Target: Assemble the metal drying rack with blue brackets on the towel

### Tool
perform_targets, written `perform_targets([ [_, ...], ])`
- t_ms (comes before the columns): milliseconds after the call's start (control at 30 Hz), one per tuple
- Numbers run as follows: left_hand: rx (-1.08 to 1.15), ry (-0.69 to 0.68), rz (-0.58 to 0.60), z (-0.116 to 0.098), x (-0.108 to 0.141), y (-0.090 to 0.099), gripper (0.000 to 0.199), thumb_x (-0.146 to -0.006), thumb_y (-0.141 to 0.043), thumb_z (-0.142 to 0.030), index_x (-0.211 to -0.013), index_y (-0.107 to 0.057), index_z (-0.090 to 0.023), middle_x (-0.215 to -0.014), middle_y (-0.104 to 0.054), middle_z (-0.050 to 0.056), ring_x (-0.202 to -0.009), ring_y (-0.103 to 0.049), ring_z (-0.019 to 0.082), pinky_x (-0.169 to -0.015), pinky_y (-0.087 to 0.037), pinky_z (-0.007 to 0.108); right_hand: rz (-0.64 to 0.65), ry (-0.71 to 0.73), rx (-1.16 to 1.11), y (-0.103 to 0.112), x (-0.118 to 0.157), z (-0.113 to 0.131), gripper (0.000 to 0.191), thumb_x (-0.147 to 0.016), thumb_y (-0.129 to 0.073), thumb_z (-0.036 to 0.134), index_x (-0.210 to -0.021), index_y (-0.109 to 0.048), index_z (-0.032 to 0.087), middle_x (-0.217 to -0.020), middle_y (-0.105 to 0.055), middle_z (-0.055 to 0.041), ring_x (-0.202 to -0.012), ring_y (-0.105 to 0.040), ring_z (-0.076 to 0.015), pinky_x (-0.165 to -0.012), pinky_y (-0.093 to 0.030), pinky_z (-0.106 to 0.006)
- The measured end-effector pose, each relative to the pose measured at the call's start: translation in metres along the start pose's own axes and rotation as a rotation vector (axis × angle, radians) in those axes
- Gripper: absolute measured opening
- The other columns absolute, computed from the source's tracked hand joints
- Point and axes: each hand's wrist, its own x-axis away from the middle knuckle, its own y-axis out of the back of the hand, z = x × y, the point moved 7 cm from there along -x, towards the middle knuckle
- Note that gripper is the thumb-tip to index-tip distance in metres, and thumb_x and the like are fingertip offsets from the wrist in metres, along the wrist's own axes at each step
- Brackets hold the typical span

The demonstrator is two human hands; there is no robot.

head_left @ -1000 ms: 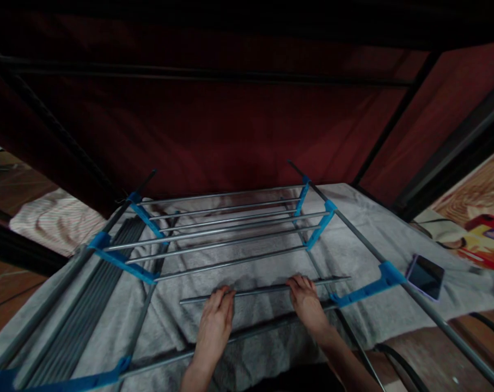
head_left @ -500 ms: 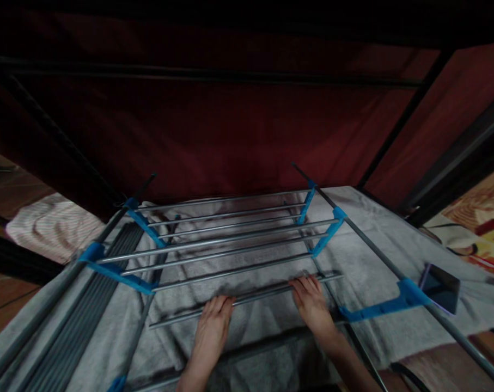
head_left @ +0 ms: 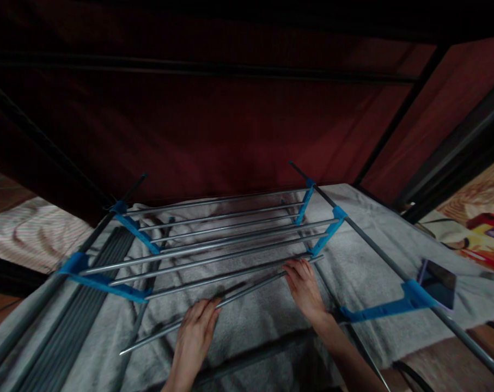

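A loose grey metal tube (head_left: 250, 288) runs slantwise between my hands, its left end nearer to me than its right. My left hand (head_left: 195, 329) is closed around it left of the middle. Toward its right end my right hand (head_left: 304, 286) grips the same tube with bent fingers. Just beyond lies a partly built rack (head_left: 214, 247) of parallel tubes held in blue plastic brackets (head_left: 328, 231). The tube's right end is close to the rack's nearest crossbar; whether they touch I cannot tell. Another blue bracket (head_left: 388, 309) sits on the right side rail, with no crossbar in it.
Several spare tubes (head_left: 79, 310) lie side by side at the left on a grey blanket (head_left: 247, 326). A phone (head_left: 438, 283) rests at the right beyond the side rail (head_left: 373, 247). Dark red fabric (head_left: 230, 130) with a black frame stands behind the rack.
Both hands have lifted the tube and tilted it: its left end has come nearer to me and left, its right end has moved away toward the rack. The view has shifted slightly.
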Motion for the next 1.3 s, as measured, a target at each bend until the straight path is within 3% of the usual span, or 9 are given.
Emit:
perform_targets([
  [100, -0.007, 0.021, -0.004, 0.006, 0.0, 0.003, 0.03, -0.1, -0.043, -0.036, -0.111, -0.068, -0.024, -0.093, -0.071, 0.003, -0.084, -0.069, 0.018, -0.076, -0.057, 0.031, -0.092, -0.092, -0.09, 0.003, 0.001, -0.003, 0.035, -0.096, -0.044, 0.022, -0.129, -0.059, 0.025, -0.136, -0.053, -0.0099, -0.131, -0.045, -0.0262, -0.11, -0.04, -0.049],
  [200, -0.038, 0.031, -0.016, 0.01, 0.0, 0.004, 0.032, -0.1, -0.041, -0.037, -0.111, -0.069, -0.025, -0.093, -0.072, 0.004, -0.084, -0.069, 0.019, -0.075, -0.057, 0.031, -0.17, -0.223, -0.217, 0.003, 0.009, -0.012, 0.036, -0.096, -0.044, 0.029, -0.13, -0.055, 0.024, -0.134, -0.052, -0.0115, -0.13, -0.046, -0.0271, -0.108, -0.041, -0.05],
  [333, -0.05, 0.039, -0.023, 0.012, 0.0, 0.001, 0.033, -0.1, -0.042, -0.038, -0.113, -0.069, -0.024, -0.094, -0.072, 0.004, -0.083, -0.069, 0.019, -0.075, -0.057, 0.032, -0.243, -0.564, -0.538, -0.01, 0.027, -0.041, 0.03, -0.09, -0.054, 0.042, -0.112, -0.057, 0.022, -0.108, -0.06, -0.0087, -0.102, -0.059, -0.0245, -0.089, -0.051, -0.042],
  [433, -0.011, 0.057, -0.009, 0.013, 0.0, -0.002, 0.031, -0.1, -0.044, -0.036, -0.113, -0.068, -0.023, -0.097, -0.071, 0.004, -0.088, -0.068, 0.019, -0.078, -0.057, 0.032, -0.282, -0.768, -0.752, -0.023, 0.035, -0.061, 0.032, -0.084, -0.06, 0.049, -0.101, -0.057, 0.022, -0.092, -0.062, -0.0034, -0.084, -0.06, -0.0207, -0.078, -0.052, -0.037],
  [667, 0.021, 0.065, -0.023, 0.012, -0.005, -0.004, 0.031, -0.1, -0.045, -0.038, -0.113, -0.069, -0.024, -0.097, -0.072, 0.004, -0.089, -0.068, 0.02, -0.078, -0.056, 0.032, -0.277, -0.918, -1.02, -0.03, 0.027, -0.073, 0.04, -0.068, -0.069, 0.051, -0.095, -0.062, 0.022, -0.09, -0.068, -0.0029, -0.074, -0.063, -0.0193, -0.069, -0.055, -0.034],
  [833, 0.035, 0.06, -0.012, 0.012, -0.008, -0.005, 0.031, -0.1, -0.044, -0.038, -0.112, -0.069, -0.023, -0.099, -0.072, 0.005, -0.09, -0.069, 0.02, -0.079, -0.056, 0.032, -0.268, -0.952, -1.133, -0.027, 0.023, -0.069, 0.039, -0.07, -0.072, 0.047, -0.099, -0.064, 0.023, -0.094, -0.071, -0.0036, -0.078, -0.067, -0.0199, -0.073, -0.057, -0.035],
  [1033, 0.037, 0.053, -0.011, 0.015, -0.012, -0.005, 0.033, -0.1, -0.043, -0.039, -0.112, -0.069, -0.024, -0.097, -0.072, 0.005, -0.088, -0.068, 0.019, -0.079, -0.056, 0.032, -0.262, -0.942, -1.113, -0.02, 0.02, -0.073, 0.036, -0.072, -0.068, 0.047, -0.099, -0.063, 0.023, -0.095, -0.07, -0.0031, -0.079, -0.067, -0.0194, -0.076, -0.057, -0.035],
  [1200, 0.04, 0.053, 0.007, 0.017, -0.012, -0.008, 0.031, -0.1, -0.045, -0.039, -0.11, -0.07, -0.023, -0.097, -0.072, 0.005, -0.089, -0.068, 0.019, -0.078, -0.056, 0.032, -0.355, -0.973, -1.117, -0.012, 0.027, -0.089, 0.038, -0.068, -0.073, 0.042, -0.099, -0.064, 0.022, -0.096, -0.069, -0.0036, -0.078, -0.064, -0.0177, -0.076, -0.056, -0.034],
  [1300, 0.043, 0.059, 0.015, 0.019, -0.013, -0.01, 0.031, -0.099, -0.045, -0.038, -0.109, -0.07, -0.023, -0.098, -0.072, 0.005, -0.09, -0.068, 0.02, -0.079, -0.056, 0.032, -0.462, -0.944, -0.981, -0.001, 0.035, -0.107, 0.039, -0.07, -0.071, 0.044, -0.1, -0.063, 0.021, -0.097, -0.066, -0.0038, -0.082, -0.062, -0.018, -0.077, -0.054, -0.035],
])
